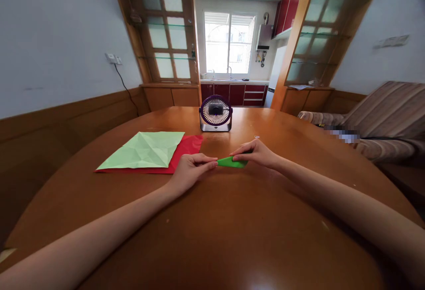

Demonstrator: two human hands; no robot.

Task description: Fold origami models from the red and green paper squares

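Observation:
A small piece of folded green paper (229, 162) is held just above the table between my two hands. My left hand (190, 169) pinches its narrow left tip between thumb and fingers. At its wider right end, my right hand (255, 152) grips the upper edge with thumb and fingertips. Left of my left hand lies a creased light green sheet (149, 150), on top of a red sheet (187, 146) that shows along its right and lower edges.
A purple desk fan (215, 113) stands on the wooden table (232, 232) beyond my hands. A small pale object (256, 137) lies behind my right hand. To the right is a striped sofa (392, 113). Cabinets and a kitchen window (229, 44) are in the background.

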